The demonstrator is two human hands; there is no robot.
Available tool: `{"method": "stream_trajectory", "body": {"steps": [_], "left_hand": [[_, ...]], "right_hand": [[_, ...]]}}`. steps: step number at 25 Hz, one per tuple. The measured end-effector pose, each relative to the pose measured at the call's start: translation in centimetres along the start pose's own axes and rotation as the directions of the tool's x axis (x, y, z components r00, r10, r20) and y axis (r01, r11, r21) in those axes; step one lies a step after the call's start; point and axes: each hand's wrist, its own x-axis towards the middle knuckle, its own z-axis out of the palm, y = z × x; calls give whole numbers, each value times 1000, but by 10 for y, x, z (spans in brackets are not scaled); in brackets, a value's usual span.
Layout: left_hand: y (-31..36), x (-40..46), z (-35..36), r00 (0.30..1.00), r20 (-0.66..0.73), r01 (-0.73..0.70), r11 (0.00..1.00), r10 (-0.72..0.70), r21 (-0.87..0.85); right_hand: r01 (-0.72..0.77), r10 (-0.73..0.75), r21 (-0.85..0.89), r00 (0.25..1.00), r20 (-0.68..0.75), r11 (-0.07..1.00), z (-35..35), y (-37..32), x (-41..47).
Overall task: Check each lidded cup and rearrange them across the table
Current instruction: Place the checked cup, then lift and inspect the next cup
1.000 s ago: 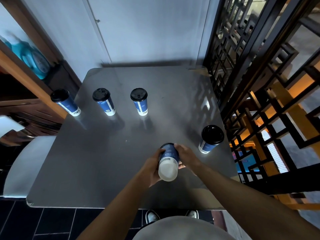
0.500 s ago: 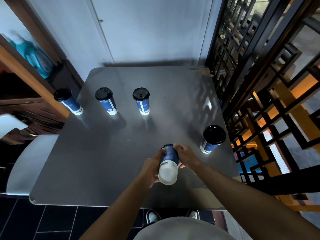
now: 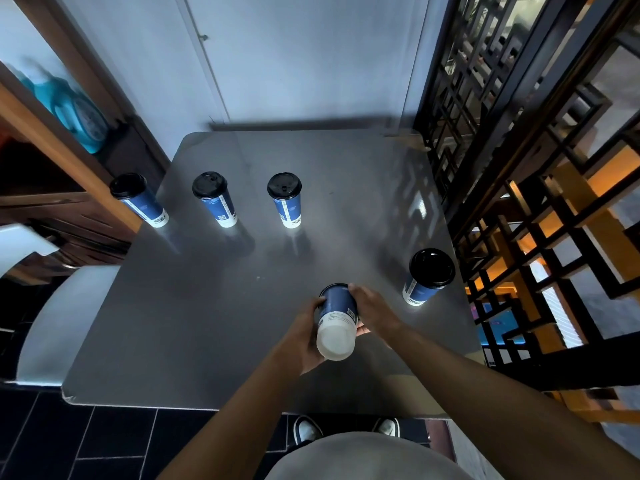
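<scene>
I hold one blue paper cup [image 3: 336, 317] tipped over above the near middle of the grey table [image 3: 214, 306], its white bottom facing me and its lid end pointing away. My left hand [image 3: 304, 336] grips its left side and my right hand [image 3: 370, 311] its right side. Three upright blue cups with black lids stand in a row at the far left: one at the table's left edge [image 3: 140, 200], a second [image 3: 215, 199] and a third [image 3: 285, 199]. Another lidded cup [image 3: 426, 277] stands near the right edge.
A black lattice screen [image 3: 502, 150] runs along the table's right side. A white chair seat [image 3: 59, 320] sits at the left, below wooden shelving [image 3: 52, 161]. A white wall closes the far side. My shoes [image 3: 308, 429] show under the near edge.
The held cup stays tipped between both hands in about the same spot. The view has drifted slightly. The standing cups have not moved.
</scene>
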Motion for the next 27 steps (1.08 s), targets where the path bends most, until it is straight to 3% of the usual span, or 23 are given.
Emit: {"method": "stream_trajectory", "body": {"steps": [3, 6, 10, 19, 24, 27], "left_hand": [[3, -1, -2, 999, -42, 17, 988, -10, 153], [5, -4, 2, 1000, -7, 29, 983, -28, 183], [5, 3, 1, 999, 24, -41, 989, 38, 139], [1, 17, 1, 999, 46, 2, 997, 1, -72], [5, 17, -3, 998, 67, 14, 997, -19, 72], [3, 23, -7, 998, 28, -61, 987, 57, 149]], "right_hand": [[-16, 16, 4, 1000, 13, 1000, -1, -1, -1], [9, -8, -59, 1000, 23, 998, -1, -4, -4], [36, -36, -68, 999, 6, 997, -1, -5, -2], [-27, 26, 108, 1000, 10, 994, -6, -8, -3], [9, -9, 47, 1000, 8, 999, -7, -8, -2], [41, -41, 0, 999, 7, 999, -8, -6, 0]]}}
